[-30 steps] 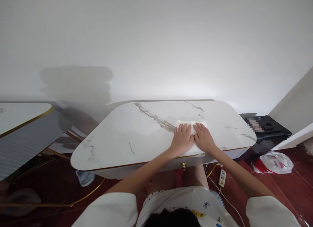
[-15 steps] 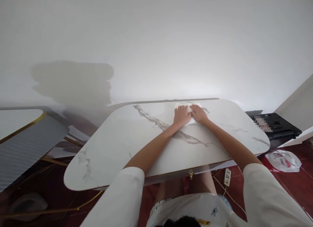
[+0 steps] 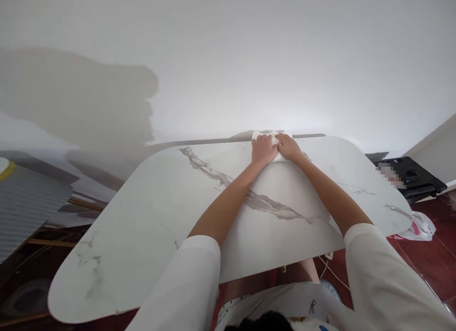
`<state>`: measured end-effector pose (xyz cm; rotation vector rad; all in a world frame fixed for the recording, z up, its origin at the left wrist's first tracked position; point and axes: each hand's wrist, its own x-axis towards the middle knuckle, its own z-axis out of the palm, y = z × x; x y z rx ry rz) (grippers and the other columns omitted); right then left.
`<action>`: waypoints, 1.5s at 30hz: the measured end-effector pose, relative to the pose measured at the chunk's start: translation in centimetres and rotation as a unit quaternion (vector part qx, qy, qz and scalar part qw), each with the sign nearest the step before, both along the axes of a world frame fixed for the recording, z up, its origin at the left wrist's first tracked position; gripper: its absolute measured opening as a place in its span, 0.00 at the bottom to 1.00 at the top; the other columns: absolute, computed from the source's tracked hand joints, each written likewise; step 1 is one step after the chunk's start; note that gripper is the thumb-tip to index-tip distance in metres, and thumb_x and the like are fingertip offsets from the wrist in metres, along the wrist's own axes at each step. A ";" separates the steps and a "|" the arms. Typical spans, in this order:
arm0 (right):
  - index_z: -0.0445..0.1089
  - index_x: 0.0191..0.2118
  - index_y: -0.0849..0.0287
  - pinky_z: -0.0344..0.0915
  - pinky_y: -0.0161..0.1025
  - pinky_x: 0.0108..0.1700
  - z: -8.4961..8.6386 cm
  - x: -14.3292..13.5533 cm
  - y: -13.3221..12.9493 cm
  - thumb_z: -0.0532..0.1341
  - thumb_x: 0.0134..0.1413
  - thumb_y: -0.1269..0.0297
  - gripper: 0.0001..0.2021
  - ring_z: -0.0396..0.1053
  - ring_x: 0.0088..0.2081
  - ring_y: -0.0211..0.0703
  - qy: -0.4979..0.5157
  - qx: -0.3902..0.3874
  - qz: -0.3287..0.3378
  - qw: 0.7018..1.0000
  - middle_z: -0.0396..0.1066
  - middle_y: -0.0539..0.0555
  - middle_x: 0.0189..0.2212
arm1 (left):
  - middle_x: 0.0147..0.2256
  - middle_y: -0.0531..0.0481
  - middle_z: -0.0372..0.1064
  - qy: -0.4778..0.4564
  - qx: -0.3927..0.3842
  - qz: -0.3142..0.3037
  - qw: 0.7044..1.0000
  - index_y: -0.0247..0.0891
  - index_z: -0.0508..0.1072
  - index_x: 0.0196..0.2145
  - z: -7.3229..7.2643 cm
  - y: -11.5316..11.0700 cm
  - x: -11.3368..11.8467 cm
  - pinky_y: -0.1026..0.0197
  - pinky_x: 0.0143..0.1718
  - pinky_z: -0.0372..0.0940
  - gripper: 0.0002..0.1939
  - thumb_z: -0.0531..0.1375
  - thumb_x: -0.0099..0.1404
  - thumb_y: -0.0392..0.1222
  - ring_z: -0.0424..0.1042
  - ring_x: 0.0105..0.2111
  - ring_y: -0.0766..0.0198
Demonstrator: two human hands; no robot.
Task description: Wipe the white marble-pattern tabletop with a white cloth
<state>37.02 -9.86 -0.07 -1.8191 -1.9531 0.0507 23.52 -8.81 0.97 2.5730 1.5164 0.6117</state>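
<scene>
My left hand (image 3: 263, 149) and my right hand (image 3: 289, 147) press side by side on a folded white cloth (image 3: 280, 157), thumbs close together and fingers bent over it. The cloth lies at the far edge of a white marble-patterned tabletop (image 3: 149, 212), close to the wall. Its far rim shows past my fingertips; the part under my palms is hidden. Both arms reach straight out over the tabletop.
A white wall (image 3: 228, 60) rises right behind the tabletop. To the left is a ribbed grey panel (image 3: 32, 207) with a gold edge. A black case (image 3: 415, 176) and a plastic bag (image 3: 422, 226) are at the right, with a power strip (image 3: 329, 256) on the red floor.
Both hands have pushed the cloth away from me to the tabletop's far edge. My view has come closer over the tabletop, and the shadow on the wall has grown.
</scene>
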 end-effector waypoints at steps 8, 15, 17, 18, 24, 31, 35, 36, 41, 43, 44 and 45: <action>0.63 0.63 0.64 0.51 0.53 0.68 -0.2 1.8 0.2 0.45 0.61 0.68 0.26 0.54 0.67 0.52 0.013 -0.020 0.007 1.000 0.60 0.58 0.65 | 0.58 0.37 0.64 0.025 0.004 0.023 0.999 0.36 0.66 0.56 0.3 -0.6 1.7 0.43 0.61 0.51 0.22 0.45 0.68 0.41 0.58 0.59 0.46; 0.65 0.62 0.64 0.50 0.52 0.68 -0.6 5.1 1.0 0.47 0.59 0.68 0.26 0.56 0.66 0.51 0.031 -0.013 -0.021 0.999 0.62 0.57 0.64 | 0.57 0.38 0.64 0.022 0.004 0.012 1.000 0.36 0.66 0.55 0.0 0.1 4.8 0.43 0.61 0.51 0.22 0.44 0.69 0.43 0.59 0.59 0.46; 0.65 0.61 0.64 0.51 0.50 0.68 -0.6 5.3 1.1 0.47 0.60 0.69 0.26 0.57 0.65 0.50 0.010 -0.010 -0.021 1.000 0.63 0.58 0.63 | 0.57 0.37 0.65 0.021 0.015 0.013 1.000 0.36 0.67 0.55 -0.1 0.3 5.2 0.42 0.61 0.50 0.22 0.44 0.68 0.43 0.59 0.59 0.46; 0.65 0.61 0.64 0.52 0.50 0.68 -0.5 5.2 1.0 0.46 0.60 0.69 0.25 0.57 0.65 0.49 -0.005 -0.010 -0.019 1.000 0.64 0.58 0.63 | 0.57 0.37 0.65 0.020 0.018 0.014 1.000 0.36 0.67 0.55 -0.2 0.4 5.3 0.42 0.61 0.50 0.22 0.45 0.68 0.42 0.59 0.58 0.45; 0.62 0.63 0.68 0.51 0.48 0.68 -0.1 4.4 -0.8 0.44 0.63 0.70 0.25 0.56 0.66 0.50 -0.046 -0.014 -0.042 0.998 0.60 0.62 0.65 | 0.57 0.37 0.65 0.026 0.028 0.000 0.999 0.36 0.66 0.56 -0.1 -0.7 4.9 0.43 0.60 0.52 0.22 0.45 0.68 0.42 0.60 0.59 0.46; 0.60 0.64 0.68 0.48 0.48 0.69 -0.8 4.2 -3.9 0.44 0.63 0.69 0.26 0.52 0.68 0.49 -0.044 -0.019 -0.022 0.999 0.57 0.61 0.67 | 0.58 0.38 0.64 0.026 0.022 -0.002 0.999 0.37 0.65 0.58 -0.2 -4.5 3.9 0.45 0.60 0.53 0.23 0.46 0.68 0.42 0.59 0.59 0.47; 0.61 0.64 0.65 0.50 0.50 0.68 -0.8 3.5 -6.2 0.44 0.63 0.68 0.26 0.53 0.67 0.50 -0.029 -0.023 -0.011 0.999 0.58 0.58 0.66 | 0.58 0.38 0.63 0.032 0.012 0.002 0.999 0.36 0.64 0.58 0.0 -6.9 3.0 0.45 0.60 0.53 0.23 0.46 0.69 0.42 0.58 0.60 0.47; 0.61 0.64 0.65 0.50 0.51 0.68 -0.7 3.2 -6.9 0.44 0.63 0.68 0.26 0.53 0.67 0.51 -0.028 -0.023 -0.008 0.999 0.58 0.59 0.66 | 0.59 0.38 0.63 0.032 0.012 0.002 0.999 0.36 0.64 0.58 0.0 -7.6 2.7 0.45 0.60 0.52 0.23 0.46 0.69 0.42 0.58 0.60 0.47; 0.61 0.64 0.65 0.52 0.53 0.67 -0.6 1.8 -10.7 0.44 0.63 0.67 0.26 0.53 0.67 0.54 -0.031 -0.022 -0.002 0.999 0.58 0.60 0.66 | 0.59 0.37 0.63 0.034 0.017 0.005 0.999 0.35 0.64 0.58 0.1 -11.4 1.2 0.44 0.61 0.53 0.23 0.47 0.69 0.42 0.58 0.60 0.46; 0.61 0.64 0.65 0.53 0.54 0.67 -0.6 1.4 -12.0 0.45 0.63 0.67 0.26 0.54 0.67 0.54 -0.030 -0.019 0.006 0.999 0.58 0.61 0.66 | 0.60 0.37 0.62 0.039 0.011 0.010 0.999 0.34 0.64 0.59 0.1 -12.7 0.8 0.43 0.61 0.52 0.23 0.46 0.69 0.42 0.57 0.61 0.45; 0.62 0.64 0.65 0.53 0.55 0.67 -0.7 1.2 -12.6 0.45 0.63 0.67 0.26 0.54 0.67 0.55 -0.029 -0.016 0.010 0.999 0.58 0.61 0.66 | 0.61 0.37 0.61 0.042 0.006 0.013 0.999 0.34 0.64 0.59 0.2 -13.3 0.6 0.42 0.61 0.52 0.24 0.46 0.69 0.43 0.56 0.62 0.45; 0.62 0.63 0.65 0.54 0.55 0.66 -0.7 1.1 -13.1 0.45 0.63 0.67 0.26 0.54 0.67 0.55 -0.029 -0.014 0.014 0.999 0.58 0.61 0.66 | 0.62 0.36 0.60 0.045 0.000 0.015 0.999 0.33 0.63 0.60 0.2 -13.8 0.5 0.42 0.62 0.52 0.25 0.46 0.69 0.43 0.55 0.63 0.45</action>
